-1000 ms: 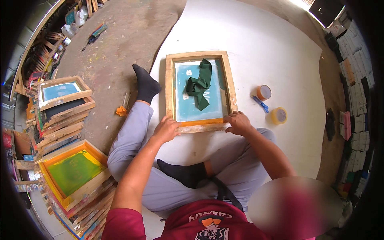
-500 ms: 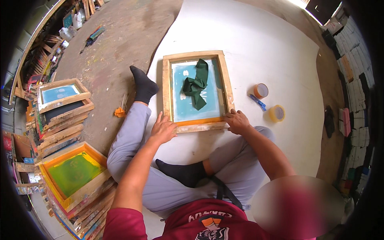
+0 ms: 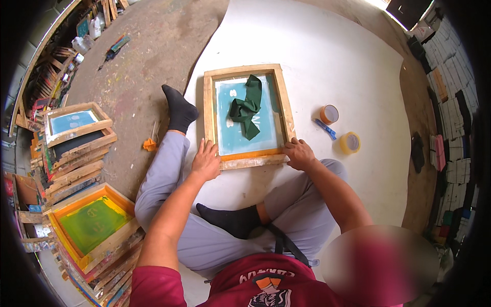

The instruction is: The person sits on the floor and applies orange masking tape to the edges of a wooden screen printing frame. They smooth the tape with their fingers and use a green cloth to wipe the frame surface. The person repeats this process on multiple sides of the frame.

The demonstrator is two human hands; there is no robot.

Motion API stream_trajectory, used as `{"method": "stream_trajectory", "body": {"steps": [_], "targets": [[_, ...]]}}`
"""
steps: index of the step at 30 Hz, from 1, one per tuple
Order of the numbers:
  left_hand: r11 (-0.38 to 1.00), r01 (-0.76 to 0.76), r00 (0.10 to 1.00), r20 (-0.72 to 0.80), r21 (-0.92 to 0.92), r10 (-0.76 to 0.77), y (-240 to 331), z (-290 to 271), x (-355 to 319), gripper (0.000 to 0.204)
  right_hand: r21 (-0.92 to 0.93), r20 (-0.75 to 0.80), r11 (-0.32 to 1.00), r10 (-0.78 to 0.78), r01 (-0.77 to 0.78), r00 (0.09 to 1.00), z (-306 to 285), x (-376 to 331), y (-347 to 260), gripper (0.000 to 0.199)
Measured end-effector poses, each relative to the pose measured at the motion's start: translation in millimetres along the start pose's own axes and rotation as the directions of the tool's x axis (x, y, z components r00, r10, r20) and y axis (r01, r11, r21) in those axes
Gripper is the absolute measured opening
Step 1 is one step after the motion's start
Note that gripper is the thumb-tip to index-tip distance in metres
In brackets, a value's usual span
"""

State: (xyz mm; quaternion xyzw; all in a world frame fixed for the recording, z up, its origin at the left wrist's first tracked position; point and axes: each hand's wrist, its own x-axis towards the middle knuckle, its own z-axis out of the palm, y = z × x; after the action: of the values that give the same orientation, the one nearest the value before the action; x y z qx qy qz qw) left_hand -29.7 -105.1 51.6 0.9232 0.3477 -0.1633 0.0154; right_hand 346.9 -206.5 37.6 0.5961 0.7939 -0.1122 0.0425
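A wooden screen-printing frame (image 3: 208, 110) with blue-green mesh lies on the white sheet before me. Its near inner edge carries an orange strip. On the mesh rests a crumpled dark green strip of cloth (image 3: 251, 107), untouched by either hand. My left hand (image 3: 206, 161) grips the frame's near left corner, fingers bent over the side rail. At the near right corner, my right hand (image 3: 300, 153) closes on the wood, its fingertips on the rail. The undersides of both hands are hidden.
Right of the frame lie a brown tape roll (image 3: 329, 113), a blue cutter knife (image 3: 325, 129) and a yellowish tape roll (image 3: 350, 143). Stacked frames (image 3: 79, 153) stand at left, one with green mesh (image 3: 94, 217). My socked feet (image 3: 179, 110) flank the work.
My left hand has slid a little farther up the frame's left side. The right hand stays at its corner. The whole view has shifted slightly.
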Motion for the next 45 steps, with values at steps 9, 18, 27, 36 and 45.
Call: {"method": "stream_trajectory", "body": {"steps": [9,18,27,36,45], "targets": [[0.997,0.063,0.995,0.079,-0.035,-0.060,-0.2,-9.6,2.2,0.051,0.006,0.074,1.000,0.025,-0.026,0.997,-5.1,-2.7,0.2,0.057],[0.907,0.066,0.981,-0.139,-0.416,-0.135,-9.9,14.3,-13.8,0.043,0.204,-0.055,0.978,0.053,-0.041,0.997,-15.5,-6.0,7.6,0.041],[0.903,-0.200,0.873,-0.487,-0.380,-0.011,-20.0,37.8,-14.8,0.019,0.095,-0.143,0.994,-0.048,0.062,0.989,5.8,-4.3,15.0,0.032],[0.923,-0.274,0.868,-0.482,-0.269,0.117,-22.0,32.6,-11.8,0.013,0.047,-0.210,0.990,-0.122,0.135,0.970,13.5,-3.1,14.0,0.028],[0.922,-0.386,0.823,-0.465,-0.037,0.326,-24.4,38.1,-5.4,0.007,-0.091,-0.130,0.981,-0.184,0.173,0.974,9.0,-6.3,11.5,0.028]]}}
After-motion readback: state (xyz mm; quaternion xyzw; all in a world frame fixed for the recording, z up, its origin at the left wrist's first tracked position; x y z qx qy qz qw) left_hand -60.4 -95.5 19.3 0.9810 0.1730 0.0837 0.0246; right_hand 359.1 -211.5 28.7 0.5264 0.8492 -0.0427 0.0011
